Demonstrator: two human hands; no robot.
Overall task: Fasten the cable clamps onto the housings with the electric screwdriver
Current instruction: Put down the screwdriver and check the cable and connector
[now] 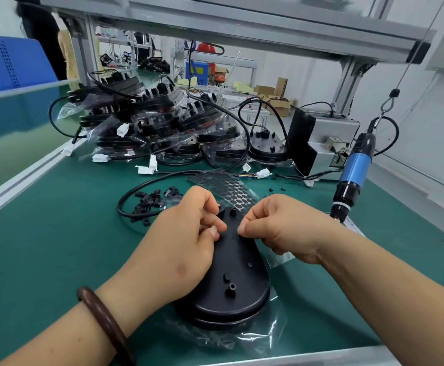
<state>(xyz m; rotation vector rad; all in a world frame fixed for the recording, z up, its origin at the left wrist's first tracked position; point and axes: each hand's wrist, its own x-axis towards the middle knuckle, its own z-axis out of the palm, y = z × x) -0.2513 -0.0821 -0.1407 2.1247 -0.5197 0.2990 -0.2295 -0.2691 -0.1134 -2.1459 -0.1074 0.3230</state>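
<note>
A black oval housing [238, 283] lies on a clear plastic bag at the front of the green mat, its flat back facing up with small posts on it. My left hand [178, 247] lies over the housing's left side with its fingers curled round the far edge near the cable entry. My right hand [284, 228] pinches a small black piece, too small to identify, against the middle of the housing. Loose black cable clamps [152, 203] are heaped just beyond my left hand. The blue electric screwdriver [352, 175] hangs from a cord at the right, tip down near the mat.
A sheet of black oval stickers [226, 186] lies behind the hands, with a few loose screws [277, 190] to its right. Bagged housings with cables and white connectors [168, 125] are stacked at the back. A grey metal machine [323, 143] stands at the back right.
</note>
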